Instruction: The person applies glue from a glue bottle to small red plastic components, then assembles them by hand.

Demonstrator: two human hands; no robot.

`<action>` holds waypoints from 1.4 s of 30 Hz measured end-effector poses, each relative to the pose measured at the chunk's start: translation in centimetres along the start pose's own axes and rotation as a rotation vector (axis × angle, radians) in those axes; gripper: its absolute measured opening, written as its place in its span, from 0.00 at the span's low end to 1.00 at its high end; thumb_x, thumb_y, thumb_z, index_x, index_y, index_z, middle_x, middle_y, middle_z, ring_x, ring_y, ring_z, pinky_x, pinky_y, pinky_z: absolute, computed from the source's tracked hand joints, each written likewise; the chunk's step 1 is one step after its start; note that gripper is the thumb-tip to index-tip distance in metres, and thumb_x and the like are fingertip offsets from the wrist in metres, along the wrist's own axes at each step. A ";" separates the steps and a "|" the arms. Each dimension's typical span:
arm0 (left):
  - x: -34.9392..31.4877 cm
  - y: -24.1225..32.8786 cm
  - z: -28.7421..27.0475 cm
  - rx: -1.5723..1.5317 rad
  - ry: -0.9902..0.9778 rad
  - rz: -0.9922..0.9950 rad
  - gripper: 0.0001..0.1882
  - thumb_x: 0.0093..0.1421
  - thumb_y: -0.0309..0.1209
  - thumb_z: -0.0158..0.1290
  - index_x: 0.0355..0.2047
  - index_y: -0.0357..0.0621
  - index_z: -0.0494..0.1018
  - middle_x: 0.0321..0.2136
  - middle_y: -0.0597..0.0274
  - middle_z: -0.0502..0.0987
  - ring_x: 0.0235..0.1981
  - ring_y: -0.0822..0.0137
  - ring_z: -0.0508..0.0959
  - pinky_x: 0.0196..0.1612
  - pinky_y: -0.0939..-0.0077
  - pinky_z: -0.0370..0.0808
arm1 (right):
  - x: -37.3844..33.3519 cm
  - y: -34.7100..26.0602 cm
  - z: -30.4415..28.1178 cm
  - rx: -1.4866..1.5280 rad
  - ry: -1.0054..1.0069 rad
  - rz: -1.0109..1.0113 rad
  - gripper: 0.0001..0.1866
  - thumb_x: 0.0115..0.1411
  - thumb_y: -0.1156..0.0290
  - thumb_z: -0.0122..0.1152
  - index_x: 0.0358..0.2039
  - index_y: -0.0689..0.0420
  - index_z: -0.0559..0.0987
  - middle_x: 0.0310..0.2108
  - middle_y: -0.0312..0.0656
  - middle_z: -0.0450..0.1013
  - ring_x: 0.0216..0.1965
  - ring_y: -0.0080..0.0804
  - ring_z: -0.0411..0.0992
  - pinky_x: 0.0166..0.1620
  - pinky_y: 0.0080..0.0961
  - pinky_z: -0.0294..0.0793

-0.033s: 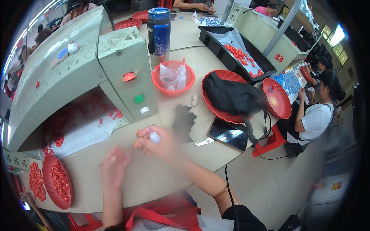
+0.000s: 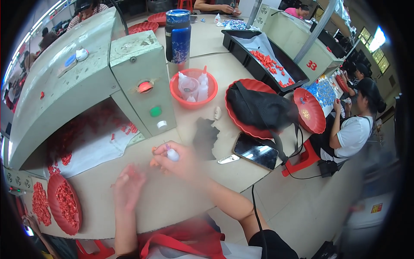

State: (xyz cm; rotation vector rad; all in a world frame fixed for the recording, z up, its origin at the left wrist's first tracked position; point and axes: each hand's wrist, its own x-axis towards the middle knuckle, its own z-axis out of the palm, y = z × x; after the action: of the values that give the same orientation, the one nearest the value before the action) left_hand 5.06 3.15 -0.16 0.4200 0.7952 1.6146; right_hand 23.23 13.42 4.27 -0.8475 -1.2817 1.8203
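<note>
My right hand [image 2: 177, 160] is closed round a small white squeeze bottle [image 2: 172, 155] with a purple collar and a thin needle tip. Something orange shows at its fingertips, possibly finger covers. To its left, my left hand [image 2: 129, 183] hovers over the table in a blur, palm partly turned up. A reddish smear shows at its fingertips; whether it grips a piece cannot be made out. Small red pieces fill a scalloped red plate [image 2: 74, 216] at the near left, beside a loose heap of them [image 2: 41, 203].
A pale green tunnel machine [image 2: 142, 64] stands at the left, red pieces on the white cloth [image 2: 97, 153] inside. Beyond my hands are a red basket of bottles [image 2: 192, 103], a blue flask [image 2: 178, 39], a black bag [image 2: 258, 105], a phone [image 2: 254, 151] and a black tray [image 2: 239, 43].
</note>
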 end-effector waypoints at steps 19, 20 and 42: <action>-1.4 0.5 -1.0 -0.429 -0.137 -0.140 0.21 0.57 0.30 0.46 0.51 0.37 0.65 0.48 0.49 0.70 0.47 0.57 0.72 0.48 0.64 0.71 | 0.5 1.5 -0.2 -0.216 0.092 -0.060 0.08 0.57 0.71 0.58 0.36 0.59 0.74 0.28 0.39 0.75 0.27 0.21 0.73 0.29 0.18 0.72; -2.1 1.8 0.0 -0.215 -0.131 -0.154 0.20 0.56 0.29 0.49 0.49 0.36 0.67 0.47 0.51 0.71 0.46 0.57 0.73 0.48 0.65 0.72 | 0.2 0.9 -0.2 -0.380 0.181 -0.084 0.09 0.56 0.71 0.60 0.37 0.60 0.75 0.31 0.40 0.74 0.31 0.21 0.72 0.34 0.18 0.72; -10.1 8.8 -5.6 1.150 0.548 0.622 0.11 0.54 0.22 0.54 0.39 0.39 0.74 0.37 0.64 0.74 0.37 0.74 0.73 0.38 0.80 0.72 | -1.9 2.1 1.5 0.101 -0.040 0.031 0.13 0.55 0.73 0.57 0.40 0.66 0.74 0.32 0.41 0.74 0.27 0.24 0.72 0.30 0.23 0.73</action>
State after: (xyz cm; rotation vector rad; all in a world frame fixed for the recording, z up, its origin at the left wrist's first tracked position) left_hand -2.90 -8.42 3.69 1.1346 2.1849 1.6959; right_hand 22.56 10.59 2.88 -0.7837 -1.1965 1.9184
